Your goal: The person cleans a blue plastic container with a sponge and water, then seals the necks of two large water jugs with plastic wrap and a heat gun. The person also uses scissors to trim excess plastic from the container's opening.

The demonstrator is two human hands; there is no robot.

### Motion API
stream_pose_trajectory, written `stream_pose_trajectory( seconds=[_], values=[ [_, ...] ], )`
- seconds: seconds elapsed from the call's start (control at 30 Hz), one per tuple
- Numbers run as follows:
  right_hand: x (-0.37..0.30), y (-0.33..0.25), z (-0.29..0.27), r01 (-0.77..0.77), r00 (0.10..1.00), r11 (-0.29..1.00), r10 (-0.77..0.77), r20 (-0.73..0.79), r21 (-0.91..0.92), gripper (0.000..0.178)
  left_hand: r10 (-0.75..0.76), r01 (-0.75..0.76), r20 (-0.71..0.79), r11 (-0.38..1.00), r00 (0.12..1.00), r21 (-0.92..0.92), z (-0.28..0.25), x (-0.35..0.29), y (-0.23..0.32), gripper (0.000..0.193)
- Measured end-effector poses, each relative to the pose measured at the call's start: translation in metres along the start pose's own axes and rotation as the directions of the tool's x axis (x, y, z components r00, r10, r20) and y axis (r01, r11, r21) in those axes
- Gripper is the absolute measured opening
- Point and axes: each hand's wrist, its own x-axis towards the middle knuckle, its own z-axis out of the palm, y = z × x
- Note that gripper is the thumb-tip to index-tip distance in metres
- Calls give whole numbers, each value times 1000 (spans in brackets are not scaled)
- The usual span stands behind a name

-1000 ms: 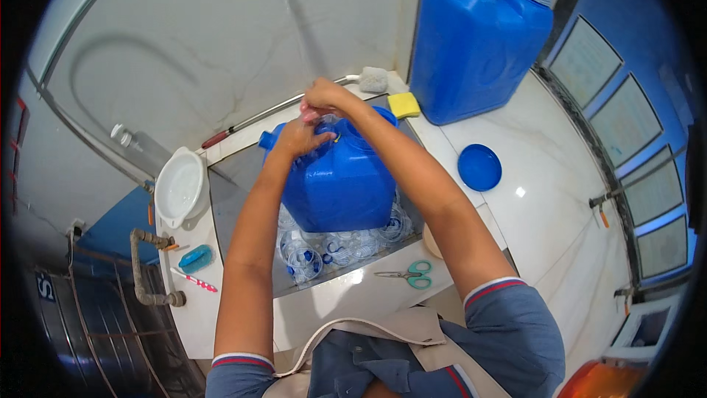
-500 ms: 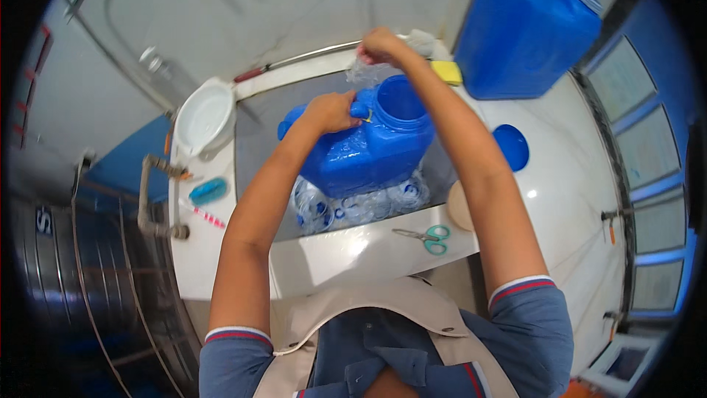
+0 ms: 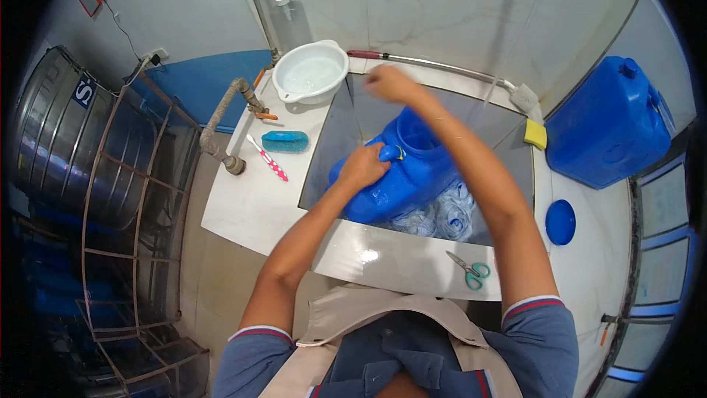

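A blue plastic water jug [image 3: 379, 203] with an uncapped wide mouth lies tilted in the grey sink [image 3: 504, 129]. My left hand [image 3: 362, 167] is closed around the jug's handle. Beyond the jug's mouth, near the sink's far edge, my right hand [image 3: 394, 85] is raised; motion smears its fingers, and whether they hold anything is not visible. Clumps of clear plastic with blue bits [image 3: 453, 214] lie under and beside the jug. My right forearm hides part of the sink and of the jug's mouth.
White basin [image 3: 313, 74], blue brush [image 3: 285, 141] and pink-white toothbrush [image 3: 269, 159] sit left, near a pipe [image 3: 221, 122]. Scissors [image 3: 471, 271] rest on the front ledge. Rightward are a yellow sponge [image 3: 535, 134], second blue jug [image 3: 607, 129] and blue lid [image 3: 560, 222]. A long-handled brush [image 3: 442, 67] lies behind.
My right hand has swung left from behind the jug's mouth, and the clear film seen by it no longer shows. The jug tilts more, still in my left hand. The view has shifted left.
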Motion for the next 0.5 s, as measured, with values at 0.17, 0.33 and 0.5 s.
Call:
stream_pose_trajectory(
  seconds=[0.17, 0.33, 0.5],
  values=[
    [64, -70, 159, 203, 924, 976, -165, 345, -75, 38, 307, -310, -44, 945, 951, -99, 19, -7, -31, 48],
    [74, -64, 179, 223, 902, 949, -113, 418, -224, 30, 292, -291, 15, 956, 956, -46, 4, -13, -21, 43],
    [52, -19, 16, 129, 875, 937, 47, 481, -325, 29, 234, -244, 74, 947, 969, 207, -26, -26, 0, 33]
  ],
)
